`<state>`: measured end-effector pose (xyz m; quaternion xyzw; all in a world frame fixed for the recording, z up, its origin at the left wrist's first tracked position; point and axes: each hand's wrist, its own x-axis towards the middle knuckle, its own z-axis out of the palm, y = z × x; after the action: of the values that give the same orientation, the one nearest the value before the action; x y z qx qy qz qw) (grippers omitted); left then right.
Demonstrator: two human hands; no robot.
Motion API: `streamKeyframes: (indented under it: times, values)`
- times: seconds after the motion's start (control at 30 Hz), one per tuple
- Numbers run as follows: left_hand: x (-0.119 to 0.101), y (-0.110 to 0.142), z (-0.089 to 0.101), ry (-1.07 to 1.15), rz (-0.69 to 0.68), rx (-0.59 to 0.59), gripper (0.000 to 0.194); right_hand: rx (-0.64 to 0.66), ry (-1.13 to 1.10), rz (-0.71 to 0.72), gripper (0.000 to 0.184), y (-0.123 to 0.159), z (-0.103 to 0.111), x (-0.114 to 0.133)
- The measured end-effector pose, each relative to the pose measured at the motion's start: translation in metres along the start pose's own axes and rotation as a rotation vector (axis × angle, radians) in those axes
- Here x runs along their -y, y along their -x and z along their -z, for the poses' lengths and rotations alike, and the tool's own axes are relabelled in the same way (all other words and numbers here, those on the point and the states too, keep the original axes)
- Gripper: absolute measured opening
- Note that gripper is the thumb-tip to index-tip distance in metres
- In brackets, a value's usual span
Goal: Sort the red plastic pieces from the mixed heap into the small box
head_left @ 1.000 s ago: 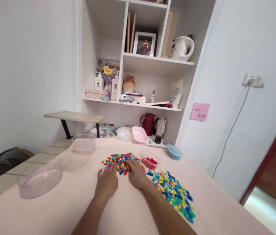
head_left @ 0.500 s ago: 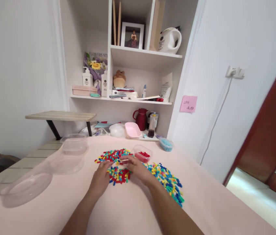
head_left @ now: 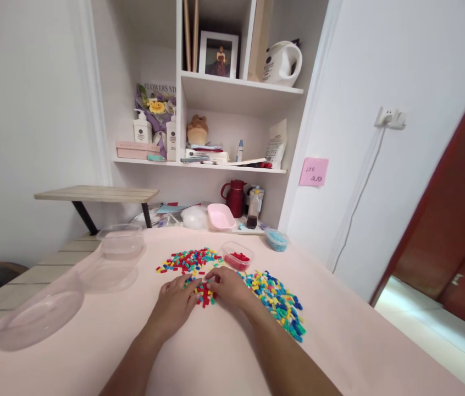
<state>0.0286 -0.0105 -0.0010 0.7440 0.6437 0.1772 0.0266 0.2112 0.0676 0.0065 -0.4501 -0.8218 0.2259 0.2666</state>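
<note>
A small pile of mixed coloured plastic pieces (head_left: 205, 301), many of them red, lies between my two hands on the pink table. My left hand (head_left: 175, 305) rests over its left side, open, with fingers stretched across the pieces. From the right, my right hand (head_left: 229, 287) reaches in with thumb and fingers bent together at the pile; what they pinch, if anything, is too small to make out. Just beyond is a wider spread of coloured pieces (head_left: 189, 259). A clear tub of red pieces (head_left: 237, 257) stands behind my right hand.
Right of my right forearm lies a large heap of blue, yellow, green and white pieces (head_left: 277, 300). A tub of light blue pieces (head_left: 276, 241) is at the back right. Clear plastic containers (head_left: 37, 316) line the left side. Behind stand a pink basin (head_left: 221, 216) and a red jug (head_left: 236, 198).
My left hand has moved right and spread over the small pile, which is now more bunched and more covered. My right hand's fingers have drawn closer to it. The view has shifted slightly.
</note>
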Motion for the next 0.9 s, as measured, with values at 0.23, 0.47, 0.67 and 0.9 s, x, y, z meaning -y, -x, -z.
streamKeyframes:
  times: [0.23,0.47,0.67,0.9]
  values:
    - [0.002,-0.002,-0.002,-0.011,0.097,-0.062,0.054,-0.129,-0.278,0.177,0.034,-0.002,-0.012,0.004]
    - [-0.002,0.004,0.001,0.085,-0.148,0.050,0.047,-0.193,-0.317,-0.030,0.033,-0.011,0.002,-0.004]
    - [-0.005,0.003,0.003,0.132,-0.130,0.057,0.041,-0.131,0.144,-0.245,0.027,-0.002,0.012,-0.014]
    - [-0.006,0.006,-0.001,0.160,-0.091,-0.066,0.035,-0.111,0.165,-0.090,0.033,0.000,0.013,-0.004]
